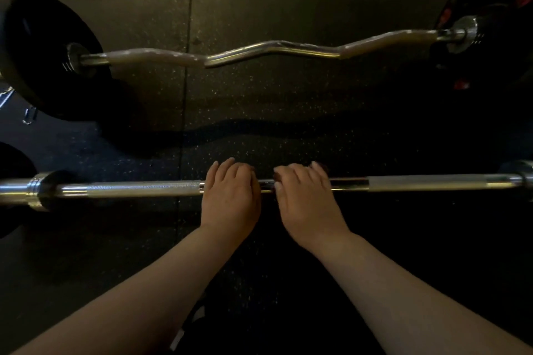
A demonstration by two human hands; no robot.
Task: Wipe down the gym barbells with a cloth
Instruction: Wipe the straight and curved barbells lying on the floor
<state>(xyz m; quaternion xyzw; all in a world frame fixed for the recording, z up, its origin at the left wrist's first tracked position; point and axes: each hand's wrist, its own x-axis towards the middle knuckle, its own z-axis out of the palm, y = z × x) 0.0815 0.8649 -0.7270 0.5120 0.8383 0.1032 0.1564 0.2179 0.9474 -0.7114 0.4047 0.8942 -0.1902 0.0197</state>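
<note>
Barbell [138, 189] lies near us, left to right across the floor [259, 124]; a curl bar [274, 49] with black plates [43, 52] lies farther off. Our left hand [230, 196] and right hand [305, 199] sit side by side at the barbell's middle, fingers curled over it.

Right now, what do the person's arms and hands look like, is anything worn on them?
The left forearm and right forearm are bare, no sleeves in view. The left hand and right hand wear no gloves; no ring, watch or wristband shows in this dim light.
</note>
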